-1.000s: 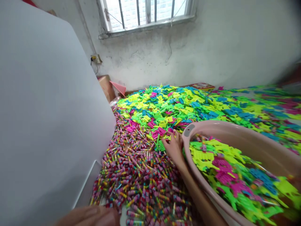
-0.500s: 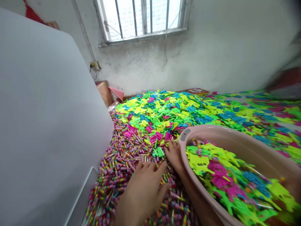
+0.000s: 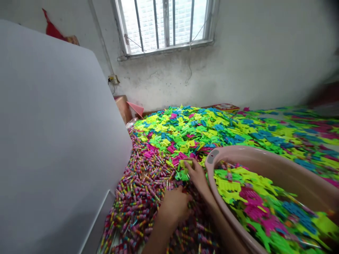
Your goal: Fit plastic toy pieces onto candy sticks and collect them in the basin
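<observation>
My right hand [image 3: 195, 173] reaches along the outside of a pink tub [image 3: 275, 165] and pinches a small yellow-green plastic comb piece [image 3: 186, 163] at the edge of a big heap of neon plastic pieces [image 3: 212, 127]. My left hand [image 3: 174, 206] rests with curled fingers on a pile of small multicoloured tubes [image 3: 143, 197], just in front of my right hand. Whether the left fingers hold a tube is hidden. The tub is full of yellow, pink, green and blue plastic pieces [image 3: 254, 201].
A large white board [image 3: 53, 141] leans on the left, close to the tube pile. A barred window [image 3: 164, 24] is in the back wall. A brown box [image 3: 123, 107] and a pink triangular piece [image 3: 135, 107] sit in the far corner.
My left hand came in from the bottom left, spread flat on the tubes, then curled its fingers. My right hand lifted a yellow-green piece from the heap's edge.
</observation>
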{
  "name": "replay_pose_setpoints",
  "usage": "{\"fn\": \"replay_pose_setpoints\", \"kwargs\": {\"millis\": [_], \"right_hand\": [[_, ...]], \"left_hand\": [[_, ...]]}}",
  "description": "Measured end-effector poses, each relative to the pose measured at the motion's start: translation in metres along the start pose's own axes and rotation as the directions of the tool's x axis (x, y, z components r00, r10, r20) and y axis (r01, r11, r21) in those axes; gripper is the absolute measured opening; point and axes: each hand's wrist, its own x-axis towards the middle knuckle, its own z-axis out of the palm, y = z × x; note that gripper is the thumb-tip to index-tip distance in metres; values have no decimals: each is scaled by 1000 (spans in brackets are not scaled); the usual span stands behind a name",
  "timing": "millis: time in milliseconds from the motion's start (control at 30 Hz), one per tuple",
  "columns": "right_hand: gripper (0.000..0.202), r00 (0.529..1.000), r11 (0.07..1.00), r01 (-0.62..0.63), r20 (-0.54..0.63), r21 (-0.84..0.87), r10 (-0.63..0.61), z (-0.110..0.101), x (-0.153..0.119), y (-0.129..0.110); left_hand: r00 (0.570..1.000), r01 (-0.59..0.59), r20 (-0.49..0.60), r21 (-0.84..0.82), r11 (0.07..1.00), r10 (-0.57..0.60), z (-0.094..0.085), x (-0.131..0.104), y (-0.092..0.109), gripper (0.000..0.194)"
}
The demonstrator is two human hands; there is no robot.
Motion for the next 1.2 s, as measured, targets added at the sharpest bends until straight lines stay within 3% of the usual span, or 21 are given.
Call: {"fn": "replay_pose_setpoints", "kwargs": {"millis": [267,567,767,900,1033,1200], "right_hand": [[42,992,999,-27,124,31,23,-2,-12,-48],[36,989,994,-52,144,93,38,-9,-23,-74],[25,978,982,-54,209,184,14,-17,-24,-89],[27,972,958,-118,230,261,57,-27,-25,-100],[35,981,934,-137,177,329,81,-37,-25,-108],[41,969,892,-218,200,396,148,-42,-24,-113]], "left_hand": [[999,8,-41,19,1000,-8,11,10,3,37],[996,32,-86,-48,998,-36,14,13,-2,30],[960,55,-267,-101,993,-81,0,7,-7,31],[930,99,-343,-117,988,-134,-12,2,-5,28],[941,75,-322,-93,993,-101,-9,0,-1,29],[989,19,-148,-39,999,-25,15,11,-1,44]]}}
